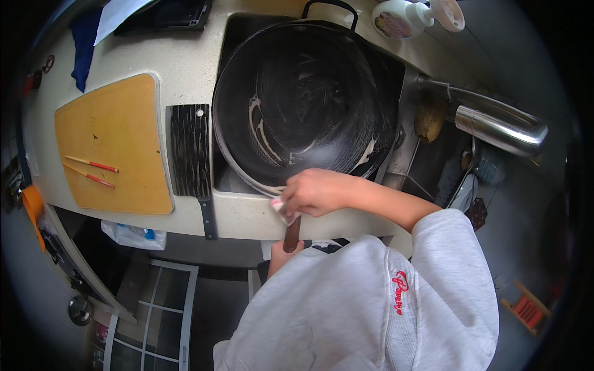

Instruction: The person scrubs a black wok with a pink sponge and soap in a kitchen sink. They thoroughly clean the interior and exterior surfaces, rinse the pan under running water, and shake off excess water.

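Note:
A large black wok (297, 93) sits over the sink, streaked inside with whitish suds. Its brown wooden handle (292, 236) points toward me, and my left hand (284, 256) is closed around the end of it; my clothing hides part of that arm. Where the handle meets the rim, my right hand (318, 190) presses a small white cloth with pink marks (281, 210), its fingers wrapped over it. A black loop handle (334, 5) stands at the wok's far side.
Left of the wok lie a cleaver (192, 151) and a yellow cutting board (111, 136) with red-ended chopsticks (93, 164). At the right, a metal faucet (495, 127) sticks out beside a brown scrubber (429, 120). A white pump bottle (399, 18) stands behind.

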Demonstrator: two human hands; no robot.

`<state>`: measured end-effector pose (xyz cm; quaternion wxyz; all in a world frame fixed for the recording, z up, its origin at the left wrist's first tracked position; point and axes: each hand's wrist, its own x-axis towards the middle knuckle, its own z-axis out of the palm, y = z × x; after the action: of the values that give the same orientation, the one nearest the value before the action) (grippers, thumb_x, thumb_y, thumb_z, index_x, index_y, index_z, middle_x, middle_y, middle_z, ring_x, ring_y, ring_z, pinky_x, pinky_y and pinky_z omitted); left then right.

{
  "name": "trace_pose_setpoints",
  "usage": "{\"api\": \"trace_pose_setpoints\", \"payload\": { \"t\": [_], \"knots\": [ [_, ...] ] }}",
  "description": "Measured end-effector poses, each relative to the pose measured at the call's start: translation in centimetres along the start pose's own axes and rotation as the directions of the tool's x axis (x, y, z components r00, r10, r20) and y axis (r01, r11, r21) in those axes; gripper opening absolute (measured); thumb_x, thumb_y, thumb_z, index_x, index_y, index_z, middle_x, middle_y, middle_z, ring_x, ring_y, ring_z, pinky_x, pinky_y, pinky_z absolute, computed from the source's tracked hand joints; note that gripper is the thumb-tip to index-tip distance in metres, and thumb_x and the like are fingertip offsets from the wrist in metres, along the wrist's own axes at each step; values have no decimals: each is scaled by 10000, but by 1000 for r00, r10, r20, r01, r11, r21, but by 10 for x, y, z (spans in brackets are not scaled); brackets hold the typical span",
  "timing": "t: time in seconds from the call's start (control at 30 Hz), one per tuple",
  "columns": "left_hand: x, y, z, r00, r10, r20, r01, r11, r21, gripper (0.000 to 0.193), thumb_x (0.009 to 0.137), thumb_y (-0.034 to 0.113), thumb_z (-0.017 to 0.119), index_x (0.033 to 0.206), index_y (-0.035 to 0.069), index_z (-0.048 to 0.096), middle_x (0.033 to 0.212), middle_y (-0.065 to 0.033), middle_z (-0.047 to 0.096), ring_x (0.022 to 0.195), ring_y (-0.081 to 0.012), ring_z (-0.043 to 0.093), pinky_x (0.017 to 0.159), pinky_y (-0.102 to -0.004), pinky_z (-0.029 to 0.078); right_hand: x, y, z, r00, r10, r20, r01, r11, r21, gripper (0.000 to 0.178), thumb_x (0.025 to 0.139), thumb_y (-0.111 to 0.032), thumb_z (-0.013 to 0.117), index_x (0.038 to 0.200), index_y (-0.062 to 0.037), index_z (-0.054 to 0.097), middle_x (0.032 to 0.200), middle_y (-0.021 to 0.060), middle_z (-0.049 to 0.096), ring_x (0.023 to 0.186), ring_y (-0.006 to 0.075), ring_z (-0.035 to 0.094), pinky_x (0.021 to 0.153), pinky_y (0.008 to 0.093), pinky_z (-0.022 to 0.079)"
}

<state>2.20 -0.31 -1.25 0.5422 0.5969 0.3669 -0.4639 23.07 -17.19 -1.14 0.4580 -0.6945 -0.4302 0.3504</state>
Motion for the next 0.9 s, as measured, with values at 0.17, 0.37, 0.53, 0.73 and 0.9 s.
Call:
{"api": "trace_pose_setpoints", "payload": {
  "t": [0.17,0.37,0.53,0.73,0.9],
  "knots": [
    [-3,9,3,1000,-21,-6,20,999,-39,310,793,148,710,612,8,501,554,19,470,532,-48,399,471,-292,333,-94,27,-55,795,472,-382,-607,590,-532,230,697,-67,651,923,-54,684,905,151,595,835,313,612,701,392,534],
    [-6,13,4,998,-6,-59,8,999,47,314,789,153,686,597,-9,497,540,2,473,519,-59,407,469,-302,342,51,96,-107,491,120,-863,-635,727,-260,191,730,-100,638,918,-65,630,924,139,621,835,341,618,710,428,534],
    [2,4,-2,1000,14,-23,-12,996,92,306,796,170,662,641,-57,528,561,-32,510,561,-69,447,507,-309,383,37,25,-11,981,195,7,-169,865,-473,82,645,-66,652,721,-38,637,768,149,646,781,315,663,672,412,542],
    [-4,11,4,1000,0,-15,1,999,48,318,796,174,661,623,-50,514,554,-27,495,566,-64,438,500,-304,377,-66,80,-93,725,494,-481,-620,164,-767,99,652,-72,651,743,-42,672,812,113,635,786,268,631,639,334,537],
    [1,3,3,1000,24,-19,-22,996,90,326,787,182,672,614,-49,520,546,-37,510,556,-68,443,498,-312,382,21,85,-45,918,89,-386,-300,792,-531,195,628,-44,666,814,-6,622,813,147,617,813,302,625,680,391,539]
  ]
}}
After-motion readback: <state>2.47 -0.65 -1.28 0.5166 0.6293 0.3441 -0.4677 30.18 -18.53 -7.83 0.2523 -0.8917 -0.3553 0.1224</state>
